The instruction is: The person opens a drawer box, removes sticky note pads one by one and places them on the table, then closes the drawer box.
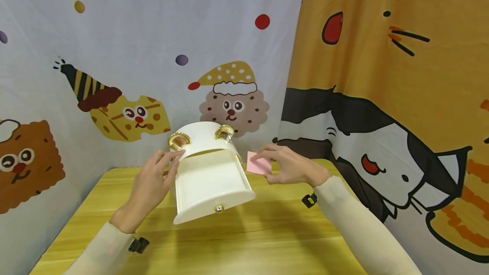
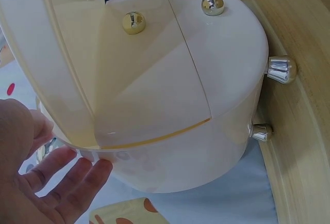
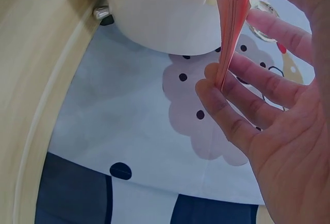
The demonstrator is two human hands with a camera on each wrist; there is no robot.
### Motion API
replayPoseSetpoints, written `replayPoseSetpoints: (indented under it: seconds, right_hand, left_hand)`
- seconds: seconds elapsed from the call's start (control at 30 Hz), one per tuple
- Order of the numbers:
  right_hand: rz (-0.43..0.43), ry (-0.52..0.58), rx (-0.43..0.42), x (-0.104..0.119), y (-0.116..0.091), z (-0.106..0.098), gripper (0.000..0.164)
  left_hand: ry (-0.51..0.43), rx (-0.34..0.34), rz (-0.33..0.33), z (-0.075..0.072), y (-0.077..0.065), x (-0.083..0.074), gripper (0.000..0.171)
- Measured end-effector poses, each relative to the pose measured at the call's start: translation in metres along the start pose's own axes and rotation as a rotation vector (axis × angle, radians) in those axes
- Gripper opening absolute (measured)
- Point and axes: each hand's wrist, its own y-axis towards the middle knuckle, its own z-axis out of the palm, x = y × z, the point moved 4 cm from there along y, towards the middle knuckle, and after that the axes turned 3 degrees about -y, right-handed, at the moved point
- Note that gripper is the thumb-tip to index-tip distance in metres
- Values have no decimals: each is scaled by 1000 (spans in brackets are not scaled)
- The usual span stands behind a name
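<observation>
On the table (image 1: 244,241), in the head view, a white box (image 1: 209,181) stands near the back edge with its curved lid raised and its inside exposed. Your left hand (image 1: 153,186) rests against the box's left side, fingertips at the lid edge just below a gold ring (image 1: 179,141). This grip looks open: the fingers lie nearly straight and press rather than wrap. Your right hand (image 1: 292,166) hangs just beside the box's right side and pinches a pink pad of notes (image 1: 258,165) between thumb and fingers. Judged from this, the step in hand is bringing the pad to the opened box. The next move calls for carrying the pad left over the rim while the left hand keeps the lid up.

In the left wrist view, the box (image 2: 206,110) fills the frame, with gold knobs on its front and metal feet at its base. Your left hand (image 2: 36,182) lies beside the translucent lid (image 2: 67,69), fingers extended and touching its lower edge.

In the right wrist view, your right hand (image 3: 268,105) holds the pad (image 3: 230,33) edge-on, thumb above and fingers below. This grip is closed on the pad. The box (image 3: 160,12) stands close behind it, apart from the pad.
</observation>
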Motion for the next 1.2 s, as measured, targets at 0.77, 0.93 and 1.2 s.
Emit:
replayPoseSetpoints:
  seconds: [0.77, 0.93, 1.2]
  right_hand:
    - [101, 6, -40, -31, -22, 13, 65]
    - [120, 16, -41, -36, -27, 13, 65]
    - [171, 33, -42, -48, -37, 17, 67]
  left_hand:
    - [9, -7, -6, 2, -2, 3, 36]
    - [9, -7, -6, 1, -2, 3, 36]
    - [11, -6, -10, 1, 0, 2, 35]
